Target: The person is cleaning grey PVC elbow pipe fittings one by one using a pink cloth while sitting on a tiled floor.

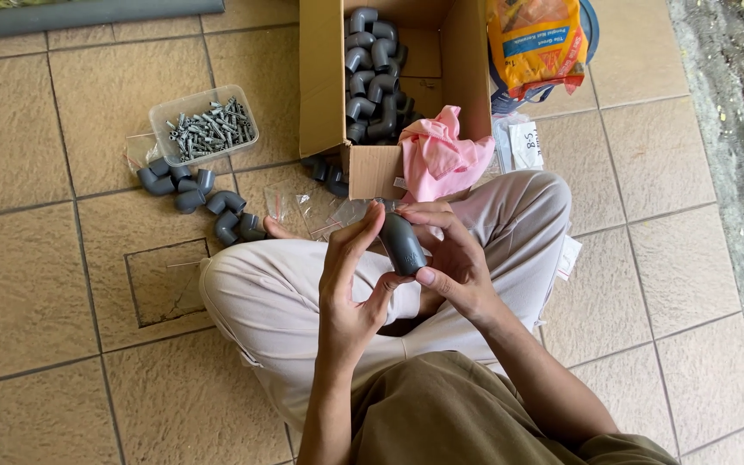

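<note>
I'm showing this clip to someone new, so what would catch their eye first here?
First, the grey pipe elbow held between the left hand and right hand over the person's crossed legs. Next, the open cardboard box full of the same elbows at top centre, with a pink cloth beside it. On the tiled floor to the left sit a clear tub of small grey parts and a loose cluster of elbows.

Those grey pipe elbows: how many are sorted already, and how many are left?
A short row of grey elbows lies on the tiles beside a clear tub of small metal parts. Both hands, left hand and right hand, hold one elbow. The cardboard box holds many more elbows.
</note>
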